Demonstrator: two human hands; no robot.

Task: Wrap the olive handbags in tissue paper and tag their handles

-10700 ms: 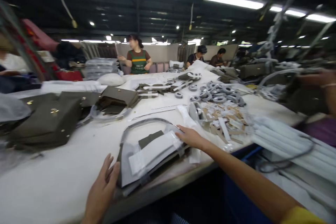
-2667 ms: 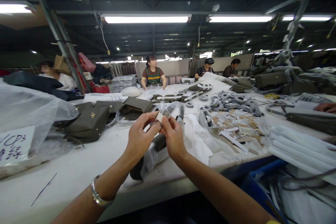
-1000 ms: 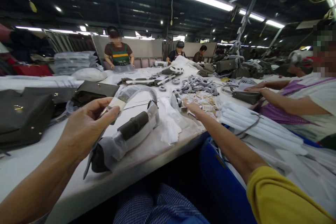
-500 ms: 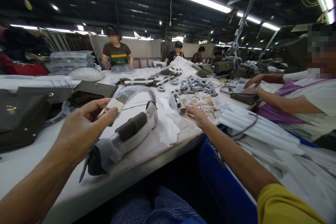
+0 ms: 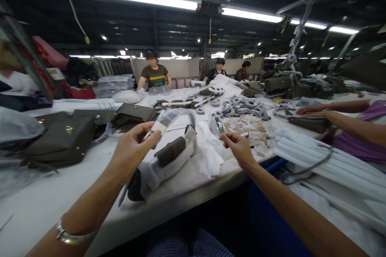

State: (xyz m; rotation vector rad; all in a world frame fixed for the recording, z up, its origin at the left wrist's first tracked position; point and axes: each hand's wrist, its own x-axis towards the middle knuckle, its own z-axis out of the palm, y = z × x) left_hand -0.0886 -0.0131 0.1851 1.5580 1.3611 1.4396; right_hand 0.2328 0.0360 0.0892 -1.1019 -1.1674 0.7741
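My left hand (image 5: pixel 137 146) pinches the end of a strap (image 5: pixel 169 119) wrapped in clear film, with a pale patch under the thumb. The strap curves over to a dark olive piece (image 5: pixel 170 151), partly wrapped in white, lying at the table's front edge. My right hand (image 5: pixel 238 148) has thumb and forefinger drawn together beside a small roll (image 5: pixel 216 125) and white tissue strips (image 5: pixel 209 148); anything between the fingertips is too small to make out.
Olive bags (image 5: pixel 62 138) lie on the white table (image 5: pixel 75 192) at left. Grey rings (image 5: pixel 244 106) and small tags (image 5: pixel 253 128) are heaped beyond my right hand. White rolls (image 5: pixel 328 160) lie at right, near a co-worker's hands (image 5: pixel 313 110). More people stand across the table.
The view has turned left, so the scene sits further right. My right hand's fingers have gone from spread to pinched near the small roll. My left hand keeps its hold.
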